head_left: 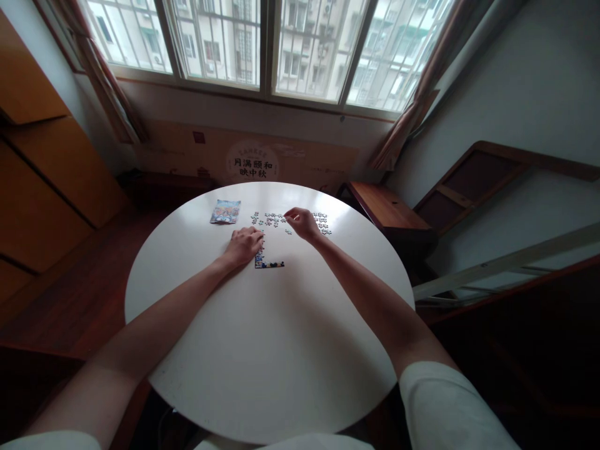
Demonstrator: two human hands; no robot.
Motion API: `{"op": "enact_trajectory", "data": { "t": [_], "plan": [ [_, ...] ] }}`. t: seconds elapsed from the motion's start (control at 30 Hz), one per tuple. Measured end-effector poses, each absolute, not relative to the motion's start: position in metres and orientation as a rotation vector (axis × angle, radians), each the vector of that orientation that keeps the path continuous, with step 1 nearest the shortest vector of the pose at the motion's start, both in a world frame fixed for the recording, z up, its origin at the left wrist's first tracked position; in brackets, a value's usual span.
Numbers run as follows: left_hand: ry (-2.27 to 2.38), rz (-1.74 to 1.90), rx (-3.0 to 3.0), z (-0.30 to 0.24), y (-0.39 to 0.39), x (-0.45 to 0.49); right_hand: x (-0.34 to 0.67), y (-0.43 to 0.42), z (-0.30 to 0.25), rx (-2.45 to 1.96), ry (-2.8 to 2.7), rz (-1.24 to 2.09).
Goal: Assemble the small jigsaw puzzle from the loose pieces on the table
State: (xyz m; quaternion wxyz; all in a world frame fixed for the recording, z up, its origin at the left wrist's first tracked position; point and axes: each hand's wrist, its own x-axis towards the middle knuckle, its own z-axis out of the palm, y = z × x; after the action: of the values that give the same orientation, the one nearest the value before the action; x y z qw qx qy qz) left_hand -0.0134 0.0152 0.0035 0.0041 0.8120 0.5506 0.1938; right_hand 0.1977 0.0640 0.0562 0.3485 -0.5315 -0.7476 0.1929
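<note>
On the white round table, joined jigsaw pieces form an L, with a column at the left and a short row along the bottom. My left hand rests at the top of that column, its bent fingers closed on the edge and hiding part of it. Farther right, my right hand is raised in a pinch, with a small jigsaw piece at its fingertips. Loose jigsaw pieces lie face-varied beyond both hands, and more loose pieces are behind the right wrist. A single piece lies below the right fingers.
A colourful picture sheet lies at the table's far left. A wooden side table stands beyond the right edge. Barred windows with curtains are ahead, and orange cabinets stand at the left.
</note>
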Motion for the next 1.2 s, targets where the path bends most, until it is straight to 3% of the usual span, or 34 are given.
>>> {"op": "enact_trajectory", "data": {
  "t": [0.37, 1.2],
  "plan": [
    [1.735, 0.604, 2.513, 0.005, 0.012, -0.011, 0.159, 0.124, 0.057, -1.724, -2.238, 0.385],
    [1.733, 0.633, 2.543, 0.002, 0.012, -0.009, 0.151, 0.146, 0.037, -1.801, -2.322, 0.348]
  ]
}}
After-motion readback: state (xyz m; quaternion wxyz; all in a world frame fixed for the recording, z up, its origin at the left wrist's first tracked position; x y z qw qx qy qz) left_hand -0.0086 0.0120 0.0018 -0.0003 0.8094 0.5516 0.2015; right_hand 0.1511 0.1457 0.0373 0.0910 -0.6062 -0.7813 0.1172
